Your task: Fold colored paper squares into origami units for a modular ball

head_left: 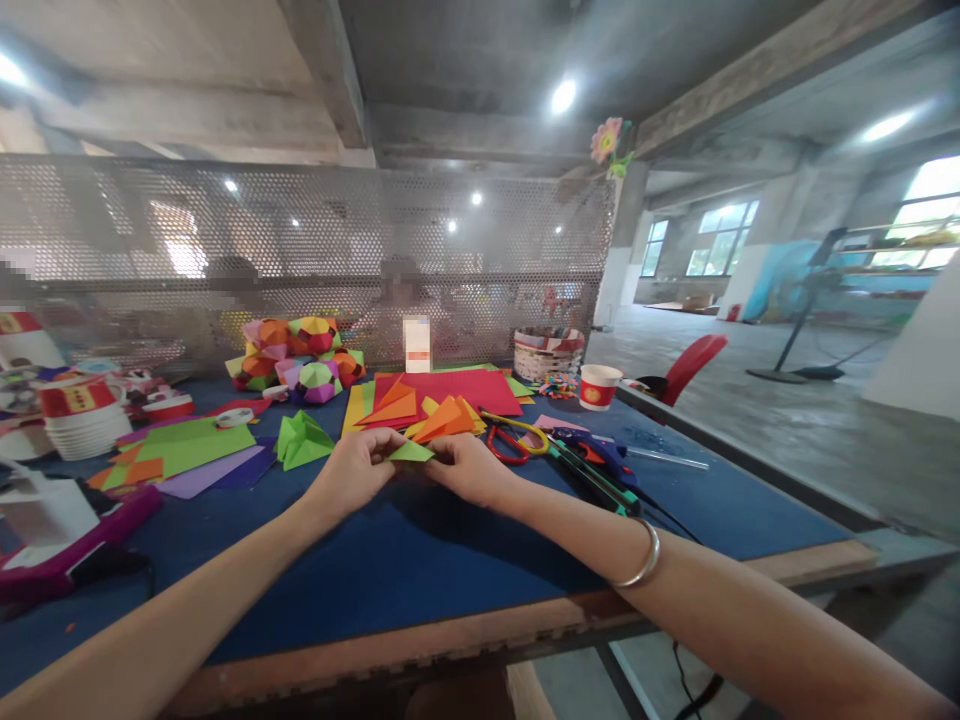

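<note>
Between my two hands is a small piece of folded green paper point(411, 452), held just above the blue table. My left hand point(366, 462) pinches its left corner with thumb and fingers. On the other side, my right hand point(469, 468) pinches the right corner; a silver bangle circles that forearm. Beyond the hands lie folded orange paper pieces point(448, 418) and a sheet of red paper point(480, 390). A folded green paper shape point(301, 440) stands to the left of my left hand. Scissors with red and yellow handles point(517, 437) rest right of my right hand.
Colourful paper balls point(315, 360) sit at the back left, near stacked paper cups point(86, 415) and flat green paper point(191, 447). Rightward are a basket point(549, 352), a paper cup point(599, 387), a green-edged cutter point(592, 477) and a blue glue gun point(611, 455). A mesh screen point(315, 235) closes the back.
</note>
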A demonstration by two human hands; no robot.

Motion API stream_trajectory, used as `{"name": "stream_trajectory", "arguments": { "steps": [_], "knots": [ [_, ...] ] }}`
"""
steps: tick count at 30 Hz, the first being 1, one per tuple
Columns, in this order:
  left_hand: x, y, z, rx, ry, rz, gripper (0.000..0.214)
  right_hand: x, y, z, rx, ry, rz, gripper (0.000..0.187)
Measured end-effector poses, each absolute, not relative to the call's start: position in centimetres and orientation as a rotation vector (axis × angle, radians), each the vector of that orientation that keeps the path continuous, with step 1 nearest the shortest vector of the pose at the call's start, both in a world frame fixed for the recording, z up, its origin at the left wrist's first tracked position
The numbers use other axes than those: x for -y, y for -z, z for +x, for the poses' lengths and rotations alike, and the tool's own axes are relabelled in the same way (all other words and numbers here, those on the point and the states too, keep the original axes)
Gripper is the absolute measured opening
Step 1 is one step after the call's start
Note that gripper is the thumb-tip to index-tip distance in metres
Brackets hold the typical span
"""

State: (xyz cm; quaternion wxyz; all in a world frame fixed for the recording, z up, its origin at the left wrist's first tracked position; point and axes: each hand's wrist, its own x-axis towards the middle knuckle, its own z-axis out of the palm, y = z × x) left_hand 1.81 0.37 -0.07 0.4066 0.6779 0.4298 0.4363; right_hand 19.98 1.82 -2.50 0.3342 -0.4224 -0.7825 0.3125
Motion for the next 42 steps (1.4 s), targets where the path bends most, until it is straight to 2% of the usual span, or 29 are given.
{"name": "stream_trajectory", "arguments": {
  "steps": [5,13,24,33,37,42],
  "knots": [
    [-0.3,0.0,1.9,-1.12,-1.039,1.743,0.018,-1.8,2.4,20.0,2.033,-0.723,-1.08,0.021],
    [-1.2,1.0,1.0,-1.42,-0.893,1.952,0.026,-2.3,2.6,19.9,1.98,-0.753,-1.082,0.017],
    [-1.1,1.1,1.2,-1.363,-0.895,2.061,0.033,-2.4,2.6,20.1,1.941,-0.886,-1.054,0.014],
    [-0.5,0.3,1.9,-1.194,-1.051,1.972,0.026,-1.9,2.6,19.8,1.968,-0.855,-1.051,0.016],
    [-0.2,0.0,1.9,-1.141,-1.086,1.941,0.012,-1.6,2.4,19.5,1.977,-0.898,-1.043,0.013],
    [-0.5,0.3,1.9,-1.111,-1.112,1.813,0.016,-1.0,1.8,19.4,2.01,-0.82,-1.024,0.022]
  ]
}}
